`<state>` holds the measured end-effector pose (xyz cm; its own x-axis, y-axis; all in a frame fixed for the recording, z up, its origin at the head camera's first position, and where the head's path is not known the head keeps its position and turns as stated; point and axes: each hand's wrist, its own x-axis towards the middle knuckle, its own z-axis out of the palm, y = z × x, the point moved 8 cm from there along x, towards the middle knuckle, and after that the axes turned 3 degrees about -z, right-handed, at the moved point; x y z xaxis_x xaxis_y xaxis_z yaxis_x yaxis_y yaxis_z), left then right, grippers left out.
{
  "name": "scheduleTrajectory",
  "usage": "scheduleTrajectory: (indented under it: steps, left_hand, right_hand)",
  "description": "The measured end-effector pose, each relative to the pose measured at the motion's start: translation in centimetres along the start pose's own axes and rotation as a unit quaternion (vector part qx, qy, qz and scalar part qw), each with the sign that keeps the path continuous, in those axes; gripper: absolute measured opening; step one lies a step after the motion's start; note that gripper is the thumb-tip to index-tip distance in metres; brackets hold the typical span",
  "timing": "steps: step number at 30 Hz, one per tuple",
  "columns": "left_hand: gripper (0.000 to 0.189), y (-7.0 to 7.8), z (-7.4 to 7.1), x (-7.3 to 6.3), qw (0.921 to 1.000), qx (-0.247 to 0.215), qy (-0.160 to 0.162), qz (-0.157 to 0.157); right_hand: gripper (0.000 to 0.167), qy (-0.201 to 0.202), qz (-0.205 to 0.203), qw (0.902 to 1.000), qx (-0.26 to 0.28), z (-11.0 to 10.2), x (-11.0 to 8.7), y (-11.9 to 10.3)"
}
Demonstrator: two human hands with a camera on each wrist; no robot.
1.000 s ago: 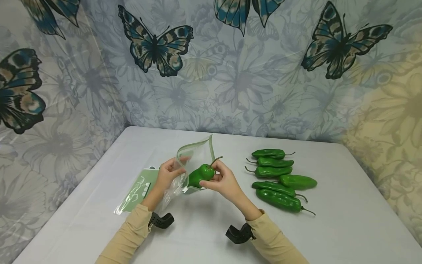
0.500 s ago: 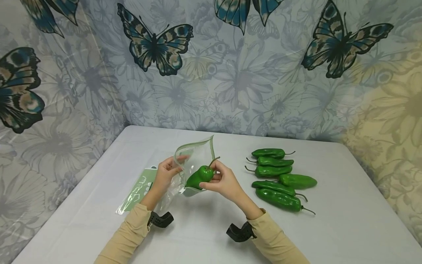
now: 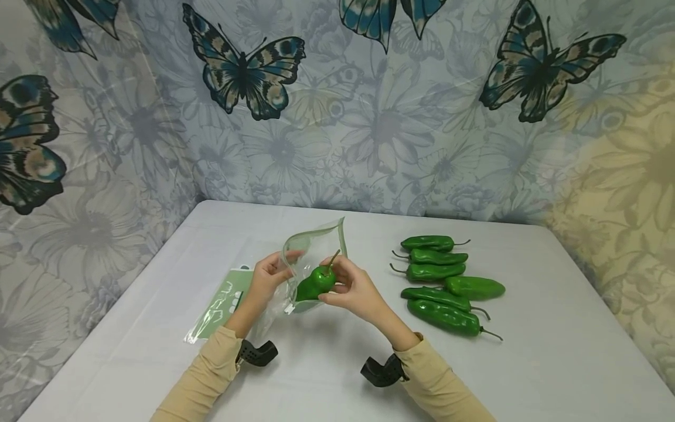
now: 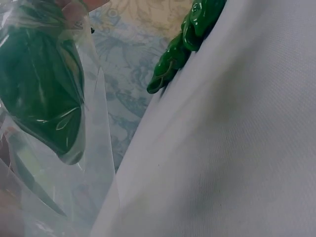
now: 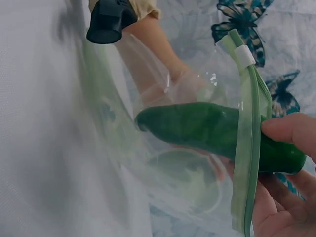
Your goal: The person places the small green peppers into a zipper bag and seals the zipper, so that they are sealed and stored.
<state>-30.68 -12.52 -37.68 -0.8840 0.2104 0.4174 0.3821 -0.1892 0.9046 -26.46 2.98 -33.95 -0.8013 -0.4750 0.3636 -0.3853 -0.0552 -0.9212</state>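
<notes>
A clear zip bag (image 3: 323, 241) with a green zip edge stands open-mouthed over the table. My left hand (image 3: 265, 282) grips its left side, with some fingers behind the film. My right hand (image 3: 354, 291) pinches a long green chili pepper (image 3: 323, 278) near its stem end, between thumb and fingers. In the right wrist view, the tip and most of the pepper (image 5: 190, 123) are inside the bag, while the stem end sticks out past the green zip (image 5: 247, 143). A white slider (image 5: 245, 56) sits on the zip. The left wrist view shows the pepper (image 4: 42, 79) through film.
Several green peppers (image 3: 440, 313) lie in a loose column on the white table (image 3: 554, 328) at right. A flat green pack in clear plastic (image 3: 218, 305) lies under and left of my left forearm. Butterfly-patterned cloth (image 3: 379, 135) rises behind the table.
My right hand has moved a little left, and the pepper has slid further into the bag. Its stem now stands more upright. My left hand keeps its grip on the bag.
</notes>
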Motion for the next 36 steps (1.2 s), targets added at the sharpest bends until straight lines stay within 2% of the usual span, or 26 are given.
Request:
scheduleTrajectory:
  steps: [8, 16, 23, 25, 28, 31, 33, 36]
  left_hand:
    - [0.035, -0.3, 0.0, -0.1, 0.9999, -0.007, -0.012, 0.009]
    - [0.036, 0.0, 0.4, -0.1, 0.9988, -0.020, -0.030, 0.032]
    - [0.046, 0.6, 0.7, -0.1, 0.9984, -0.023, -0.023, 0.047]
    - [0.042, 0.7, 0.7, -0.2, 0.9984, -0.019, -0.020, 0.049]
    - [0.034, 0.8, 0.8, -0.2, 0.9987, -0.011, -0.019, 0.047]
    - [0.034, 0.8, 0.9, -0.2, 0.9987, -0.010, -0.023, 0.044]
    - [0.036, 0.8, 1.0, -0.2, 0.9986, -0.012, -0.028, 0.043]
    - [0.037, 0.8, 1.1, -0.2, 0.9984, -0.018, -0.032, 0.043]
  right_hand:
    - [0.044, -0.018, -0.014, 0.9996, -0.014, 0.2, 0.0, 0.4]
    - [0.044, -0.019, -0.002, 0.9991, -0.037, 0.1, -0.1, 0.7]
    - [0.030, -0.021, 0.011, 0.9988, -0.042, 0.1, -0.2, 0.8]
    - [0.031, -0.026, 0.013, 0.9985, -0.045, 0.2, -0.2, 0.8]
    - [0.043, -0.032, 0.014, 0.9974, -0.063, 0.3, -0.2, 0.9]
    - [0.048, -0.042, 0.022, 0.9959, -0.077, 0.3, -0.2, 1.1]
    - [0.048, -0.053, 0.025, 0.9944, -0.088, 0.4, -0.2, 1.2]
    - [0.039, -0.074, 0.019, 0.9915, -0.105, 0.7, -0.2, 1.3]
